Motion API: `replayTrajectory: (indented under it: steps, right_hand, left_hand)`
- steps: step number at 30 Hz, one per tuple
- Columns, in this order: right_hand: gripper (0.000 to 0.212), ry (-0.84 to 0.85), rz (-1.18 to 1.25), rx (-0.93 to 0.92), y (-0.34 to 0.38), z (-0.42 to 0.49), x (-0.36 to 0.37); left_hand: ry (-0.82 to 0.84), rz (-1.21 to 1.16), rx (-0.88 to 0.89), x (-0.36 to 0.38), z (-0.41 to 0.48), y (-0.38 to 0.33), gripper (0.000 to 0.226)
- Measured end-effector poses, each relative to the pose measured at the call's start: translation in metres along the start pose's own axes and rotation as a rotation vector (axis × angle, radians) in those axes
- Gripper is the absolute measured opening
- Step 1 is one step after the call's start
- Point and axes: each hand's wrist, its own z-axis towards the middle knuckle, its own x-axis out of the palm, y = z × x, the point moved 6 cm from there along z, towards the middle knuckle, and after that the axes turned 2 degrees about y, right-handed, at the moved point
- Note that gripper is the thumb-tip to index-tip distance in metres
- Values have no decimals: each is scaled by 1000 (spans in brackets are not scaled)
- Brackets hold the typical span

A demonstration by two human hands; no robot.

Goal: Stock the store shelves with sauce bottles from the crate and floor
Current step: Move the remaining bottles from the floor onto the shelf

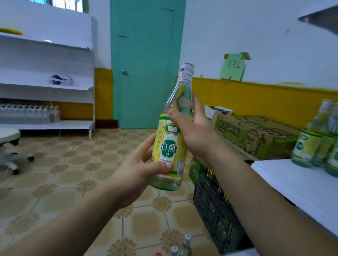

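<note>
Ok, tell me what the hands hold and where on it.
One bottle, in both hands: the left hand grips its lower body, the right hand its shoulder, below the neck.

We only get the tops of the floor bottles (pixel 184 252), the bottom edge chops them off. Shelf bottles (pixel 304 146) on the right are blurry and run past the edge. The crate (pixel 213 202) is half covered by our right forearm (pixel 264 196). Left hand (pixel 138 174) fingers vanish behind the vinegar bottle (pixel 171 144). Green note (pixel 232 67): unreadable.

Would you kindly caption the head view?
Left hand and right hand grip a vinegar bottle above the tiled floor.
</note>
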Motion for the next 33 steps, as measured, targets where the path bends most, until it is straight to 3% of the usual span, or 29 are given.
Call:
replayTrajectory:
  steps: [5,11,20,23,29,33]
  right_hand:
    - [88,-110,-166,40,-7,-16,-42]
    - [100,-317,-325,108,-21,-45,-124]
    - [90,-670,-394,134,-47,-83,-267]
    - [80,-772,-412,156,-62,-91,-307]
    - [75,-870,-455,217,-96,-92,-371]
    - [78,-889,-499,249,-113,-79,-396]
  left_hand:
    - [123,72,-53,23,32,27,90]
    - [299,121,-46,89,81,63,86]
    - [644,272,-36,224,166,124,82]
    - [751,444,-40,256,194,144,72]
    - [776,1166,-34,269,257,198,64]
    - [790,1211,-28,278,275,220,65]
